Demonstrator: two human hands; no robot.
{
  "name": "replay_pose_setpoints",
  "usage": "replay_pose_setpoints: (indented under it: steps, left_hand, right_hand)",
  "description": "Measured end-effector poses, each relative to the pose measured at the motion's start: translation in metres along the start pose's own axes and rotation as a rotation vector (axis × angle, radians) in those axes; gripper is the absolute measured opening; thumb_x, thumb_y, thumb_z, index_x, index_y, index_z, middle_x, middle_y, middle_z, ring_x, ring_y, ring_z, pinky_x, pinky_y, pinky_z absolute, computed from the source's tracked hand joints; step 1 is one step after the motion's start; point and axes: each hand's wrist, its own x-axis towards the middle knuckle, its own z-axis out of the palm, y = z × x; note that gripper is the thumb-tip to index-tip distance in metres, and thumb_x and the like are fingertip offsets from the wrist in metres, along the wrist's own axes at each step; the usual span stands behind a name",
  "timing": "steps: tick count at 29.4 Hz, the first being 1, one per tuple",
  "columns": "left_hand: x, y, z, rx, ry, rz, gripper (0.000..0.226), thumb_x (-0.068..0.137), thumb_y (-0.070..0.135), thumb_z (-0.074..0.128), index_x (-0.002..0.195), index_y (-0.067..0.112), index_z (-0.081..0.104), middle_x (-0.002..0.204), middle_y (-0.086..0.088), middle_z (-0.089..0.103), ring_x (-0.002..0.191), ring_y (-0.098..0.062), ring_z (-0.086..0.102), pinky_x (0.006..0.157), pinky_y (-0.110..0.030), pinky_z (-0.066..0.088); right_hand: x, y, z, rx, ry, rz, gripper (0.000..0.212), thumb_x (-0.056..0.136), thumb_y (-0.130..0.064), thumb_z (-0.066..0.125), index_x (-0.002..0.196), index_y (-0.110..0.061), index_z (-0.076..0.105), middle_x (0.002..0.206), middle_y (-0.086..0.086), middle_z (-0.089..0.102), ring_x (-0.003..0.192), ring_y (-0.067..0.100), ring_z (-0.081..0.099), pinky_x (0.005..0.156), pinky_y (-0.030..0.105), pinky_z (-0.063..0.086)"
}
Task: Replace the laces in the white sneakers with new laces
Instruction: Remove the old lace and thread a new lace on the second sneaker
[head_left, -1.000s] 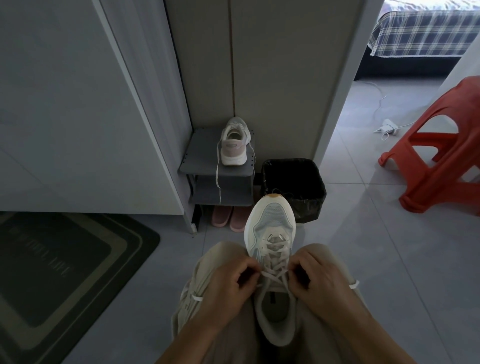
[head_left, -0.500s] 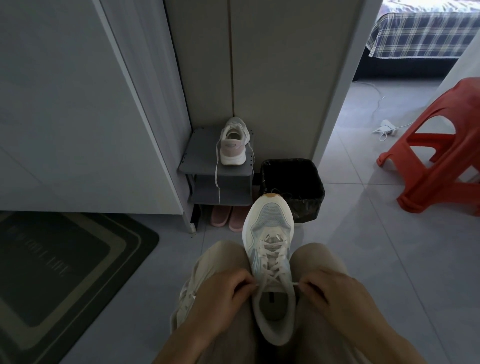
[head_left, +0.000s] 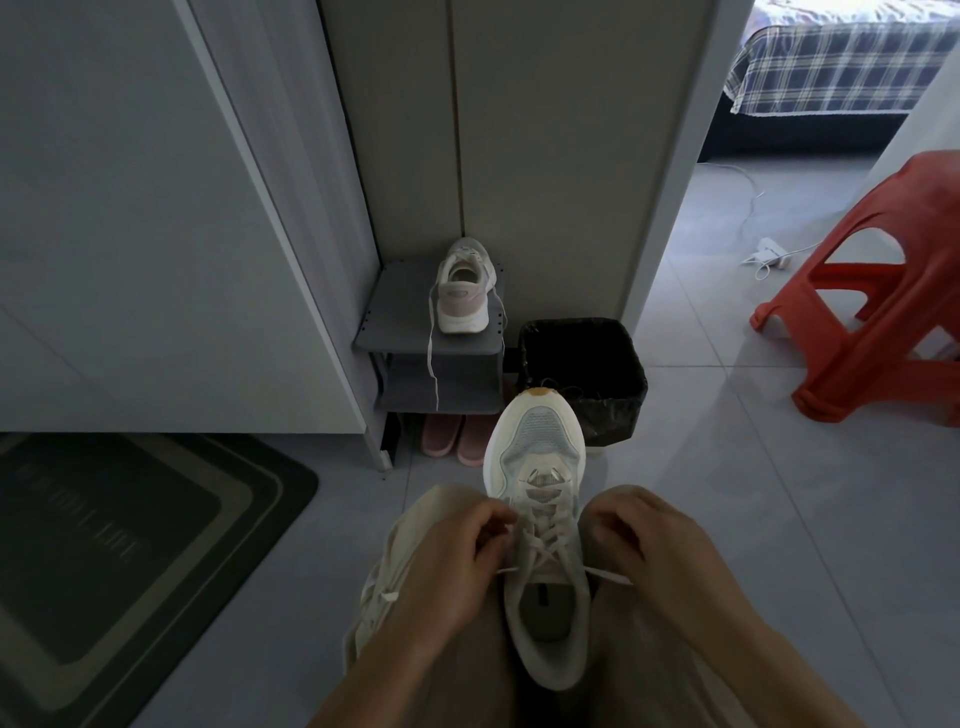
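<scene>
both hands (head_left: 457, 564) curled, pinching lace (head_left: 608, 574) beside sneaker (head_left: 540, 519).

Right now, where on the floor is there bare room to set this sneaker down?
Widest bare tiles lie beyond your right hand, between the bin and the red stool. A narrower strip runs between the doormat and your left leg. Crowded: ahead, where shelf, slippers and bin stand close.

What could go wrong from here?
1. The sneaker lies unheld on the lap, toe jutting toward the bin; a hard tug on its lace by the left hand or right hand could slide it off.
2. On the shelf, the second sneaker has a hanging lace over the edge; a snag might drag it down.
</scene>
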Motion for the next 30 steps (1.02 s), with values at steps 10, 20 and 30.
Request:
replay_pose_setpoints:
  steps: [10, 20, 30]
  left_hand:
    - [0.010, 0.003, 0.008, 0.106, 0.140, 0.203, 0.011, 0.082, 0.006, 0.066, 0.085, 0.016, 0.069, 0.076, 0.027, 0.051, 0.086, 0.019, 0.049, 0.073, 0.003, 0.034]
    - [0.034, -0.004, 0.003, 0.208, 0.110, 0.261, 0.010, 0.089, 0.017, 0.059, 0.098, 0.018, 0.064, 0.088, 0.020, 0.050, 0.076, 0.009, 0.050, 0.068, -0.003, 0.037]
    - [-0.027, -0.003, 0.008, 0.183, 0.155, 0.111, 0.010, 0.078, 0.048, 0.047, 0.086, 0.043, 0.051, 0.080, 0.021, 0.055, 0.072, -0.002, 0.057, 0.069, -0.019, 0.048]
  right_hand:
    - [0.010, -0.007, 0.017, 0.078, 0.057, -0.049, 0.014, 0.082, -0.016, 0.068, 0.096, -0.019, 0.069, 0.093, -0.013, 0.061, 0.073, -0.005, 0.047, 0.068, 0.002, 0.039]
    - [0.029, -0.002, 0.021, 0.052, 0.129, -0.030, 0.020, 0.088, -0.024, 0.056, 0.104, -0.016, 0.065, 0.095, -0.001, 0.067, 0.080, 0.013, 0.065, 0.074, 0.015, 0.047]
    - [-0.011, -0.023, 0.035, -0.143, 0.105, -0.175, 0.040, 0.072, -0.050, 0.064, 0.095, -0.022, 0.046, 0.096, -0.007, 0.049, 0.083, 0.009, 0.044, 0.064, 0.012, 0.046]
